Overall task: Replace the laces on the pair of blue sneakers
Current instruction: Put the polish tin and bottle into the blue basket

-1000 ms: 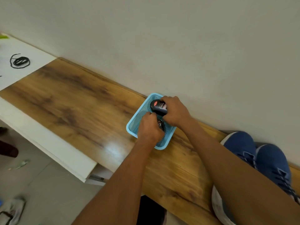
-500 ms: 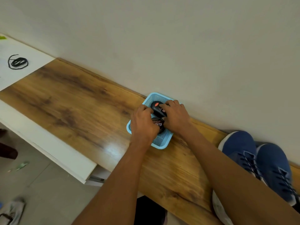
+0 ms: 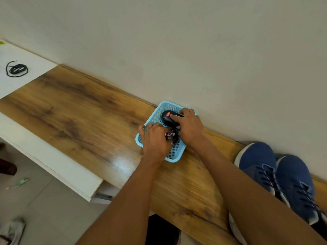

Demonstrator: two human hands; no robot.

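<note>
white letters "herry" show on the round dark tin [image 3: 171,136] in the blue basket [image 3: 155,114]

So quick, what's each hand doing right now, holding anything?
Left hand: grips the round black tin in the blue basket.
Right hand: grips the black oval applicator in the same basket.

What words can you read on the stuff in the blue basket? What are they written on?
"herry", white letters on the round black tin under the left hand; the start of the word is hidden by the fingers.
Small emblem and print below it on the tin: too small to read.
Red oval label on the black oval thing held by the right hand: too blurred to read.
</note>
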